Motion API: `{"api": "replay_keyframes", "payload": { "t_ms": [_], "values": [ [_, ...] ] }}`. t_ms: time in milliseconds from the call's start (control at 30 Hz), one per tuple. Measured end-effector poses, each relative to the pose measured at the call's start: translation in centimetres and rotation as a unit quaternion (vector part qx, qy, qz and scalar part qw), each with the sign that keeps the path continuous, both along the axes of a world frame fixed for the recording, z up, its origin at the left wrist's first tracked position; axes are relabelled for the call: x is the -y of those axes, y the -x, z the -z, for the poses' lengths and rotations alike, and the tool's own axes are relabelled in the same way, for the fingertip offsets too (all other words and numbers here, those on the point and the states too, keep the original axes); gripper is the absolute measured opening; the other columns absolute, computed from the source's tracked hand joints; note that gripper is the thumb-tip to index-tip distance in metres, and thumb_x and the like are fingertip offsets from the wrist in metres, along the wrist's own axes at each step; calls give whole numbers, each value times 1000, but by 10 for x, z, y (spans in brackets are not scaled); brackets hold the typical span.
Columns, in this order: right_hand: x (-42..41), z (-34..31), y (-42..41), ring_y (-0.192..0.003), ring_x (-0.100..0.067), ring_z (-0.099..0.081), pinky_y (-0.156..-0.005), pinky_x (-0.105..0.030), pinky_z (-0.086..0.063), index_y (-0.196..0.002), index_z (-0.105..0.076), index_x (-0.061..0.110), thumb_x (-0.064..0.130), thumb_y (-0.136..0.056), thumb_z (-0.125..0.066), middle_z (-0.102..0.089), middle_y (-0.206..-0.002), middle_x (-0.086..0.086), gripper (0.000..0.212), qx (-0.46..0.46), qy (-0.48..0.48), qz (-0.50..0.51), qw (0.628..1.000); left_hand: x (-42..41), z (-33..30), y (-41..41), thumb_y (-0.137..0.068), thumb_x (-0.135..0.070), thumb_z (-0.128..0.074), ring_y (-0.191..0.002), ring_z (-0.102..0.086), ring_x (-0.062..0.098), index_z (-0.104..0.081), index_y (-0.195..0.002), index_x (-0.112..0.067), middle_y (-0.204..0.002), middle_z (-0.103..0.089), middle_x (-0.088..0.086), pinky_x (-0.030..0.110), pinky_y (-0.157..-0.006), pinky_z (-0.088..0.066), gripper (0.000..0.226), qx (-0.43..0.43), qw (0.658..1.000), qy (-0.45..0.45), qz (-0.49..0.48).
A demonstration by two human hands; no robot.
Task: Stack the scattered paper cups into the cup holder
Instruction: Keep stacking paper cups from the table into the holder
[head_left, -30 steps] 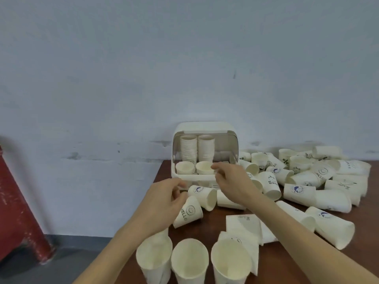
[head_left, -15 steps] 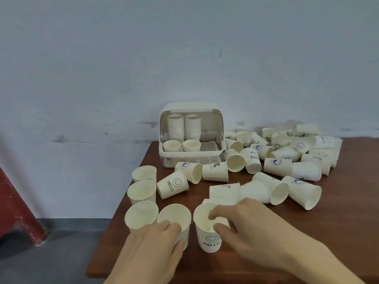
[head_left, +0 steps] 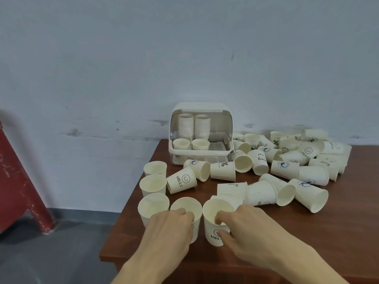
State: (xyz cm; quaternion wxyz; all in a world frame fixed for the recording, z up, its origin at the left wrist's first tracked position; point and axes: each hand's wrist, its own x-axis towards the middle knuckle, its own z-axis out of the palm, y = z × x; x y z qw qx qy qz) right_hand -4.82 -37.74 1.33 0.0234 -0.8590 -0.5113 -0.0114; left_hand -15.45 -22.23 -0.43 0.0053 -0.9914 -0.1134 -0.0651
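Note:
Several white paper cups stand upright at the table's near left corner. My right hand (head_left: 248, 232) pinches the rim of the upright HELLO cup (head_left: 215, 220), index finger inside and thumb on its outer wall. My left hand (head_left: 170, 234) grips the plain upright cup (head_left: 187, 206) beside it, fingers over its rim. The white cup holder (head_left: 202, 134) sits against the wall with its lid raised, holding two tall cup stacks (head_left: 193, 127) and two single cups in front. Many more cups (head_left: 287, 162) lie scattered on their sides to its right.
The brown wooden table (head_left: 338, 232) ends just left of the upright cups and just in front of my hands. A red piece of furniture (head_left: 16, 181) stands on the grey floor at the left. The grey wall lies right behind the holder.
Both hands came back from the holder to the near upright cups. My right hand took the HELLO cup's rim, my left hand the cup beside it. The view now looks lower.

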Motion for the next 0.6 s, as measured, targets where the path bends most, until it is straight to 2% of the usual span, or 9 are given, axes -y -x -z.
{"api": "replay_keyframes", "payload": {
  "t_ms": [133,300,400,500,600],
  "values": [
    [-4,3,1,-76,-28,-44,-66,-36,-35,-105,-50,20,35,-100,-35,-40,-79,-2,22,33,26,11,999,-1,-1,-2,-100,-34,-30,-85,-55,17,-51,-95,-25,-93,-54,-5,32,-70,-40,24,20,1000,1,6],
    [-3,-4,-1,-74,-27,-44,-55,-32,-27,-100,-48,19,34,-99,-34,-36,-71,2,20,34,31,17,999,0,-8,-7,-100,-36,-29,-84,-55,16,-52,-95,-25,-93,-55,-6,32,-71,-42,25,33,999,2,14],
    [-2,-18,-2,-76,-25,-47,-62,-34,-32,-101,-49,22,37,-98,-35,-41,-76,1,21,29,6,25,999,0,-18,-9,-101,-36,-29,-83,-54,15,-52,-97,-25,-93,-56,-5,31,-72,-44,25,41,999,0,19],
    [-2,-35,-4,-83,-25,-53,-67,-36,-38,-101,-49,24,41,-97,-33,-42,-74,3,23,44,-18,27,999,-2,-32,-12,-100,-39,-29,-80,-54,15,-50,-93,-26,-90,-56,-5,31,-67,-41,25,76,997,-13,21],
    [-6,-49,-9,-81,-26,-55,-67,-38,-42,-98,-48,25,42,-96,-32,-43,-70,4,23,73,-42,30,996,-4,-47,-18,-99,-38,-31,-77,-53,17,-51,-90,-25,-89,-56,-5,32,-65,-40,25,116,993,-24,23]
  ]
}}
